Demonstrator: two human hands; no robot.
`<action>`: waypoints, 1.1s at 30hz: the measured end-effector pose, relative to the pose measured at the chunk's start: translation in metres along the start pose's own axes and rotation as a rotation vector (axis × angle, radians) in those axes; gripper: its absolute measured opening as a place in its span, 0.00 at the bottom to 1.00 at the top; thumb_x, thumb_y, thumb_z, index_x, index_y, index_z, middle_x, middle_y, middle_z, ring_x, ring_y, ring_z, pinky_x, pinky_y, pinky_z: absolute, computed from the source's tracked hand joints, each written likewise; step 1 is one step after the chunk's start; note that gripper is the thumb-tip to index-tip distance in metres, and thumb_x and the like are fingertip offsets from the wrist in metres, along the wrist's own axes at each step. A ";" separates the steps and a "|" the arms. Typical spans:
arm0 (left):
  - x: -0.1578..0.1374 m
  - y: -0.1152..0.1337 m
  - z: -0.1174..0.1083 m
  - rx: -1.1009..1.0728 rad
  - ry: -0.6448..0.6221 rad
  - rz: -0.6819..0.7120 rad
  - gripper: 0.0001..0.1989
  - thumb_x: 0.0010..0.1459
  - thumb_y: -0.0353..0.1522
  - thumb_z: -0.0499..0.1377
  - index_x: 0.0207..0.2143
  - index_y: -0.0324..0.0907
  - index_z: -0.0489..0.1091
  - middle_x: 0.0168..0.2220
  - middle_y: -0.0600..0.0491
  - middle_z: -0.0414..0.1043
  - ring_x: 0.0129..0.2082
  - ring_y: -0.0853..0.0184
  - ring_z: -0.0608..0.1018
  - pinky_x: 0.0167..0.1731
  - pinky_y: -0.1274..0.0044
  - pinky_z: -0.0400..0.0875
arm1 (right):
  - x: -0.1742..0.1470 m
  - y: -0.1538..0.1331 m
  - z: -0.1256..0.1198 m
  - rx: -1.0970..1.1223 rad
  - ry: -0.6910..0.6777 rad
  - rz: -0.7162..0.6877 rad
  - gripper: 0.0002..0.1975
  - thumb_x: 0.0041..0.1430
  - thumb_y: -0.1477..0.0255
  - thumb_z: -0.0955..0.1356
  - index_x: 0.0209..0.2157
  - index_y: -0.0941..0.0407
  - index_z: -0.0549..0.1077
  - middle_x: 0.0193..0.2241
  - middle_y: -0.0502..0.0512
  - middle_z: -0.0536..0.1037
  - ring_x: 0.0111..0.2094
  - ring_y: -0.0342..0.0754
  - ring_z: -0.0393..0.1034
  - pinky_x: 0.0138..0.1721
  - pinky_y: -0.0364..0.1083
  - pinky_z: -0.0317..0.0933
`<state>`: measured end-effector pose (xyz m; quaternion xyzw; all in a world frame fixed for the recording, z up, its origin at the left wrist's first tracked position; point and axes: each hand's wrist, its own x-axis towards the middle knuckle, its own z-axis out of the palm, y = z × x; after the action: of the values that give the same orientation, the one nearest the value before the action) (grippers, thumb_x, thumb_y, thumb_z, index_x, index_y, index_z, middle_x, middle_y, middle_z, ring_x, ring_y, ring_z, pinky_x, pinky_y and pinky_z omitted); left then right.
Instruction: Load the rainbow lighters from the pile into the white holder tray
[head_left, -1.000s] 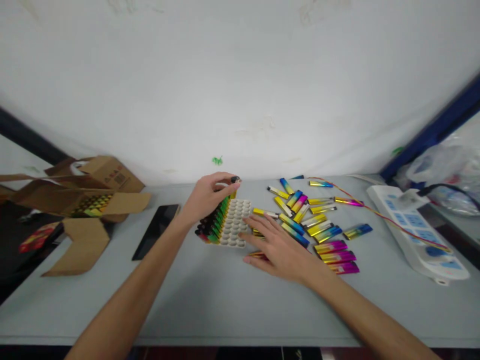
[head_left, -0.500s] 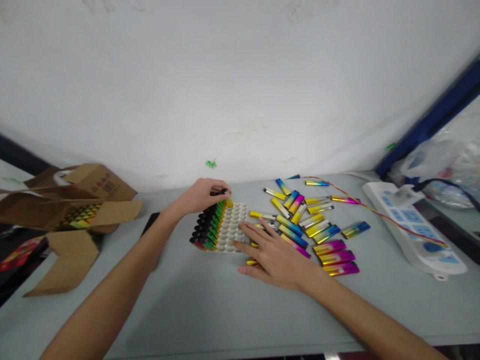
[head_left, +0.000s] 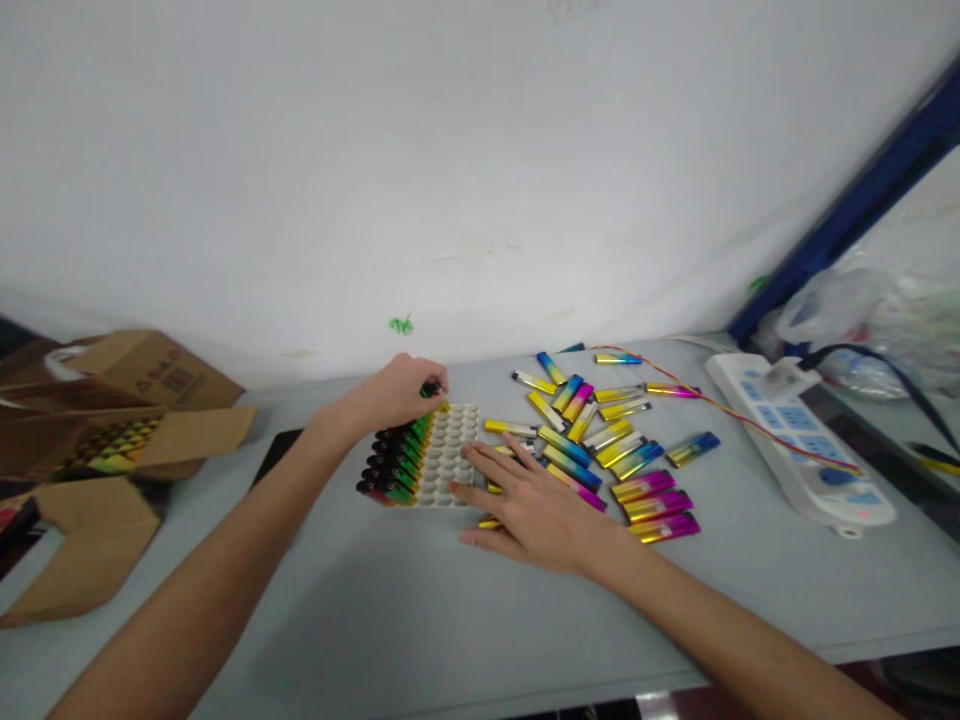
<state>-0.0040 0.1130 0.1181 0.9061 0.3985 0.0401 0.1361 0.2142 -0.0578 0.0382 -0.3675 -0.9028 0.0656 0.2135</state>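
Observation:
A white tray (head_left: 450, 455) with rows of round holes lies on the table. Its left part holds several upright lighters (head_left: 394, 465) with black tops and green-to-yellow bodies. My left hand (head_left: 405, 388) is closed at the tray's far end, its fingers pinched round a lighter (head_left: 431, 388) with a dark top and a green-yellow body; the fingers partly cover it. My right hand (head_left: 536, 510) lies with fingers spread, the fingertips on the tray's right edge. Beside and partly beneath it are loose lighters (head_left: 574, 450) in metallic yellow, blue and pink.
At the left an open cardboard box (head_left: 176, 370) holds more lighters, its flaps folded out. A dark flat object (head_left: 274, 452) lies under my left forearm. A white power strip (head_left: 799, 440) with a plug and a red-yellow wire sits at the right. The wall rises behind the table.
The view has turned slightly, so everything sits a little further left. The lighter in my left hand now shows less of its yellow part. My right hand stays on the tray's edge.

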 end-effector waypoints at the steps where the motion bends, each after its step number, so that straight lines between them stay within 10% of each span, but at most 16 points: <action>1: 0.000 0.001 0.001 0.037 -0.006 -0.010 0.10 0.56 0.34 0.58 0.33 0.44 0.81 0.33 0.51 0.84 0.33 0.62 0.82 0.39 0.74 0.73 | 0.000 -0.001 0.000 -0.008 0.000 0.001 0.26 0.73 0.52 0.61 0.64 0.51 0.70 0.67 0.64 0.68 0.73 0.57 0.54 0.73 0.65 0.49; 7: -0.004 0.042 0.005 0.142 0.227 0.061 0.18 0.60 0.38 0.63 0.50 0.41 0.79 0.52 0.43 0.81 0.54 0.51 0.79 0.61 0.61 0.67 | 0.002 0.000 -0.004 -0.038 0.052 -0.040 0.25 0.74 0.51 0.60 0.58 0.53 0.73 0.64 0.65 0.71 0.69 0.57 0.59 0.69 0.63 0.54; 11: -0.007 0.073 0.023 0.047 0.362 0.072 0.14 0.67 0.36 0.58 0.48 0.40 0.78 0.48 0.44 0.81 0.50 0.55 0.80 0.57 0.64 0.71 | -0.007 0.026 -0.027 -0.067 0.158 0.059 0.19 0.77 0.61 0.59 0.39 0.56 0.76 0.38 0.58 0.79 0.45 0.51 0.73 0.54 0.54 0.65; 22: 0.004 0.087 0.084 0.021 0.050 0.129 0.12 0.71 0.32 0.55 0.48 0.41 0.77 0.46 0.44 0.77 0.49 0.56 0.77 0.55 0.64 0.71 | -0.038 0.093 -0.064 -0.075 0.549 0.466 0.25 0.77 0.60 0.57 0.23 0.52 0.59 0.20 0.49 0.67 0.22 0.44 0.58 0.31 0.47 0.48; 28: -0.001 0.088 0.090 -0.294 0.298 0.060 0.05 0.69 0.32 0.56 0.44 0.43 0.70 0.45 0.48 0.72 0.45 0.61 0.77 0.52 0.66 0.71 | -0.032 0.084 -0.055 -0.023 0.502 0.560 0.33 0.77 0.54 0.53 0.16 0.52 0.55 0.13 0.49 0.62 0.17 0.42 0.52 0.28 0.48 0.45; 33: -0.013 0.096 0.091 -0.912 0.323 -0.127 0.14 0.68 0.42 0.57 0.50 0.45 0.61 0.32 0.57 0.71 0.24 0.70 0.67 0.26 0.78 0.62 | -0.030 0.080 -0.052 -0.010 0.500 0.559 0.35 0.76 0.52 0.52 0.15 0.51 0.54 0.12 0.50 0.61 0.15 0.42 0.52 0.26 0.48 0.44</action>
<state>0.0722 0.0221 0.0584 0.7102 0.4108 0.3425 0.4577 0.3070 -0.0225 0.0530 -0.6055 -0.6879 0.0255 0.3993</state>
